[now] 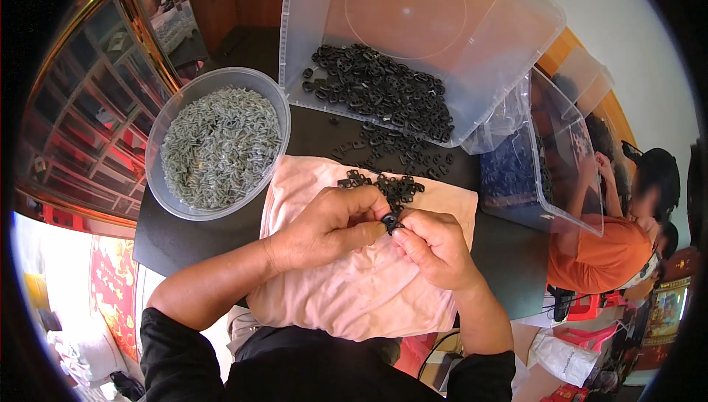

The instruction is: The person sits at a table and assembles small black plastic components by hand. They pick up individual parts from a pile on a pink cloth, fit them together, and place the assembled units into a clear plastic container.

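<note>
Small black plastic clip (pixel 390 222): mostly hidden between fingertips, shape unclear. Clear plastic storage bin (pixel 442 26): top cut off by edge.

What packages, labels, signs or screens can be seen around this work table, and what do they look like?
White plastic bag: on the floor at lower right, crumpled, bulging.
Red hanging: lower left, below the table edge, red with gold patterning.
Small bright framed display: far right, colourful; too small to tell whether it is a screen.

The head camera is looking steeply down from close above the bench (pixel 184 243). It is facing the bench's far edge. Its fisheye is bending straight edges near the rim.
</note>
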A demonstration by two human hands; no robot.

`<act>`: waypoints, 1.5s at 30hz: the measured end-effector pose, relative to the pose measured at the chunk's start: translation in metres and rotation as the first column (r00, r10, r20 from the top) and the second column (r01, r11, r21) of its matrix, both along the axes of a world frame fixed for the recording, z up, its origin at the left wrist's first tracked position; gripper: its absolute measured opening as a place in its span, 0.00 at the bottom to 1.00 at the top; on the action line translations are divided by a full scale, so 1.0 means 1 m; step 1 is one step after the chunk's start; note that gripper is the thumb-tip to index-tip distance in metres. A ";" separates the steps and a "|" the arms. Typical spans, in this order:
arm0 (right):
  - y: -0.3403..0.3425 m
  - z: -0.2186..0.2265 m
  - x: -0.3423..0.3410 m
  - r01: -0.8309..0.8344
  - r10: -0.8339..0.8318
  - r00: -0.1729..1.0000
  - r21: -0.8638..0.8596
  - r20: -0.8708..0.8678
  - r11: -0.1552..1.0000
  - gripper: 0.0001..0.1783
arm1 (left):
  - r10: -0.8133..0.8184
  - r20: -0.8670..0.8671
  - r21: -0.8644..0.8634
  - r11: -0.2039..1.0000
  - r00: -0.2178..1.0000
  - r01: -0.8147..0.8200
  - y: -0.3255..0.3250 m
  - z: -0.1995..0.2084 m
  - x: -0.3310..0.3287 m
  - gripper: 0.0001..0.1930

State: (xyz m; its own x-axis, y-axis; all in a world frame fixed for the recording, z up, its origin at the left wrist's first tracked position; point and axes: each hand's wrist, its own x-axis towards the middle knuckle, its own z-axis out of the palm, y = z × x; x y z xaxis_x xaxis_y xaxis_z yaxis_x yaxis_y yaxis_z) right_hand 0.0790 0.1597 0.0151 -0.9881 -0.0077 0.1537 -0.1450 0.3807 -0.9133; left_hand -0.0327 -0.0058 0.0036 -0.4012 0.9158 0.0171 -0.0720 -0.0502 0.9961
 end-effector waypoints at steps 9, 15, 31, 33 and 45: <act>-0.003 0.002 0.002 0.031 -0.030 0.998 0.017 -0.062 0.999 0.14 | 0.028 -0.117 0.046 0.999 0.993 -0.022 0.001 -0.001 -0.001 0.03; 0.000 -0.001 0.002 0.025 -0.018 0.991 0.052 -0.130 0.998 0.09 | 0.028 -0.037 0.040 0.999 0.999 -0.026 0.000 0.000 0.000 0.02; -0.002 0.001 0.000 -0.008 0.013 0.993 0.043 -0.119 0.999 0.13 | 0.011 -0.242 0.065 0.998 0.970 0.005 0.001 -0.001 -0.004 0.02; -0.002 0.000 0.001 -0.006 0.009 0.996 0.033 -0.083 0.999 0.12 | 0.008 -0.233 0.049 0.999 0.973 0.003 -0.001 0.001 -0.003 0.03; -0.003 -0.004 0.003 -0.063 0.060 0.995 -0.039 -0.074 0.997 0.09 | -0.049 -0.302 0.038 0.997 0.952 0.064 -0.004 0.005 -0.006 0.02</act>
